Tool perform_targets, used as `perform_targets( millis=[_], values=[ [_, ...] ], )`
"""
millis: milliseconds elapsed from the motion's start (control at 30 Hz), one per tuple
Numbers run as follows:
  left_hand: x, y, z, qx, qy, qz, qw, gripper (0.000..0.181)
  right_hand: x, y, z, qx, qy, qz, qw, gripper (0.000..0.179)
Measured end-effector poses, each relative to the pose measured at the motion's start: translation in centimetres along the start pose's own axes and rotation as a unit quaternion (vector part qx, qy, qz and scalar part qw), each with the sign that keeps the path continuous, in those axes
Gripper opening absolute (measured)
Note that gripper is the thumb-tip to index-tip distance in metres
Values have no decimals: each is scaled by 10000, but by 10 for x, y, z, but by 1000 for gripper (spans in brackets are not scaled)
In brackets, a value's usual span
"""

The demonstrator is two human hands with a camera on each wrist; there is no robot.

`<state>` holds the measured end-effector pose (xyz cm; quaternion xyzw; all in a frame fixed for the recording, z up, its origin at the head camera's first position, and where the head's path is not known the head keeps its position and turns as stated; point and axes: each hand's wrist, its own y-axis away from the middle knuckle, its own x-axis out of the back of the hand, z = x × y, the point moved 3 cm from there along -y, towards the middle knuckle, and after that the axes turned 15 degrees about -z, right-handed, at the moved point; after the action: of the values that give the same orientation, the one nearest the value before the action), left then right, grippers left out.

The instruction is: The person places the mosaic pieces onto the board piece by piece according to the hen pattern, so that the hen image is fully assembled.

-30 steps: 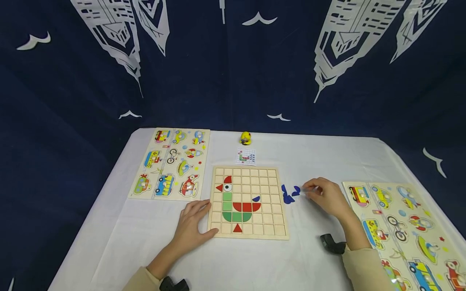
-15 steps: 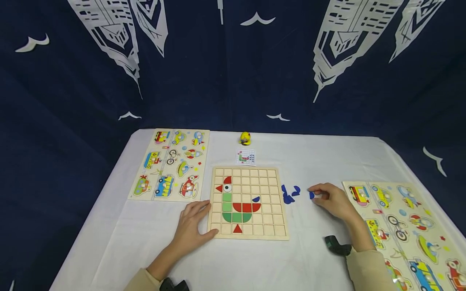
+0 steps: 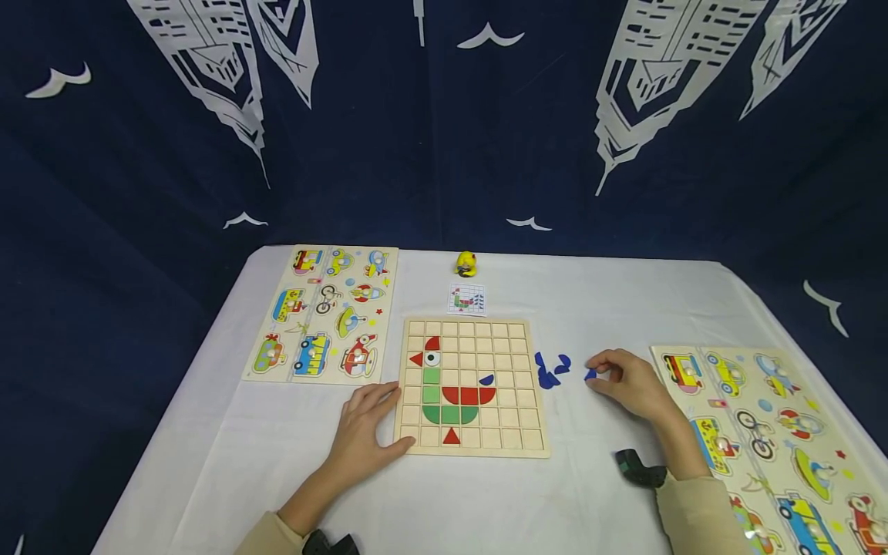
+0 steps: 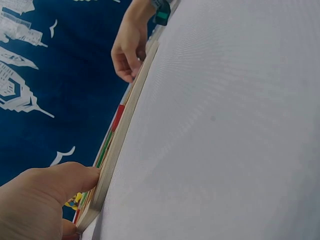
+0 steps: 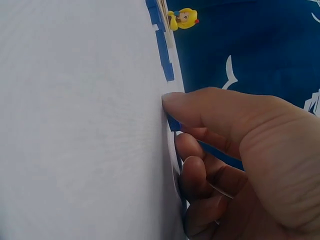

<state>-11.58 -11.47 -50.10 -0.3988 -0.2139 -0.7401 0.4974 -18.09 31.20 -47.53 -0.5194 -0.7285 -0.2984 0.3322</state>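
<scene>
My right hand (image 3: 627, 381) pinches a small blue puzzle piece (image 3: 590, 375) between thumb and fingers, low over the white tablecloth; the right wrist view shows the piece (image 5: 173, 123) mostly hidden behind the thumb. Several more blue pieces (image 3: 548, 378) lie between that hand and a square wooden grid board (image 3: 513, 439). Red and green pieces form a bird on the board, with a blue half-round piece (image 3: 486, 380) above its red row. At the board's near left corner rests my left hand (image 3: 364, 428), fingers extended along the left edge and thumb touching the front edge.
A small pattern card (image 3: 467, 299) lies behind the board, with a yellow figurine (image 3: 465, 264) beyond it. One vehicle picture board (image 3: 319, 316) lies at the back left. Another vehicle board (image 3: 770, 424) spreads under and beside the right forearm.
My right hand has drawn slightly right, away from the loose blue pieces, with one blue piece now visible in its pinch. The left hand stays at the board's corner.
</scene>
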Motion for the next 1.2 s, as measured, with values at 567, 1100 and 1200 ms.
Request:
perform_targets(
  millis=[567,1100,1200],
  values=[
    [-1,0,1,18,162,-39,9999,75,1,-11,-17,-12,235,-47,9997,16],
    [2,-1,2,-2,153,-87,9998,75,1,-16,-21,465,103,-69,9988,13],
    [1,-1,2,15,139,-71,9999,75,0,-24,-41,797,-2,-277,9964,13]
  ],
)
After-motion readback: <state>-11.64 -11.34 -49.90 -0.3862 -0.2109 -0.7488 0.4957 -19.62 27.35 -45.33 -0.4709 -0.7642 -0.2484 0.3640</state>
